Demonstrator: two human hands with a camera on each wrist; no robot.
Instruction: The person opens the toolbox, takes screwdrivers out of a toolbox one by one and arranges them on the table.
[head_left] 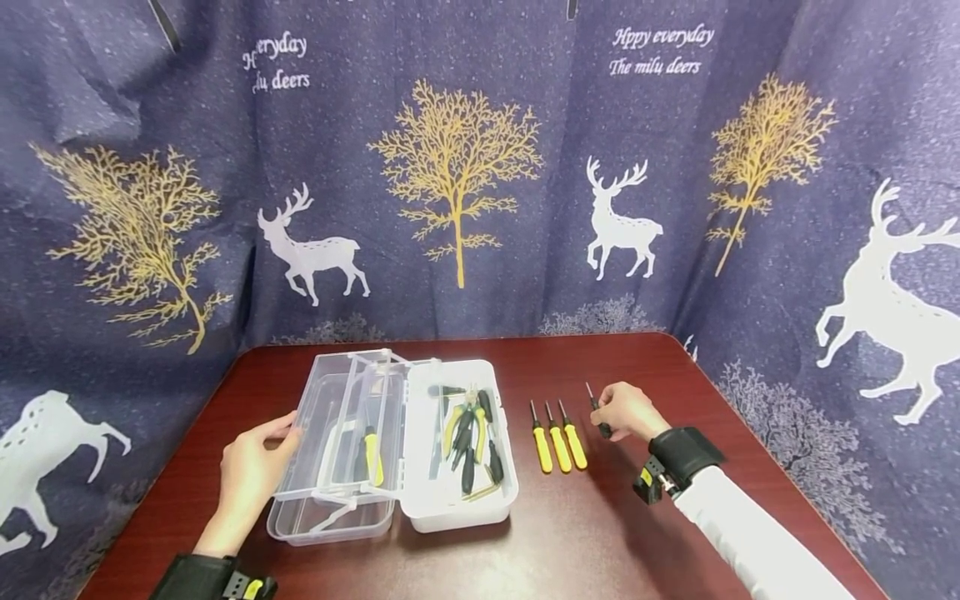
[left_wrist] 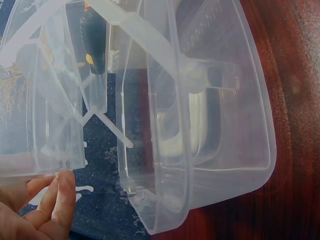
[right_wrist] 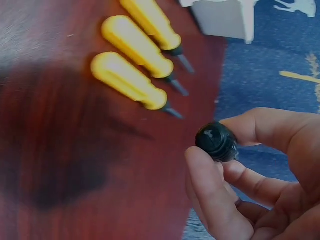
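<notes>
At the left side of the toolbox, my left hand (head_left: 251, 467) holds the edge of its raised clear plastic tray (head_left: 318, 400). In the left wrist view the fingertips (left_wrist: 64, 182) are at the tray's rim. A yellow-and-black handled tool (head_left: 372, 458) shows through the clear plastic. Over the right part of the table, my right hand (head_left: 628, 410) pinches a screwdriver (head_left: 603, 429) by its black handle, the thin shaft pointing away. The right wrist view shows the butt of that handle (right_wrist: 215, 141) between thumb and fingers. Left of this hand lie three yellow-handled screwdrivers (head_left: 557, 446) side by side, tips pointing away.
The white toolbox base (head_left: 450, 522) stands mid-table, joined to the clear lid (head_left: 341, 533) on its left. Inside are yellow-handled pliers (head_left: 480, 433) and several black-handled screwdrivers (head_left: 468, 475). A dark patterned curtain (head_left: 487, 208) hangs behind the brown table (head_left: 540, 550).
</notes>
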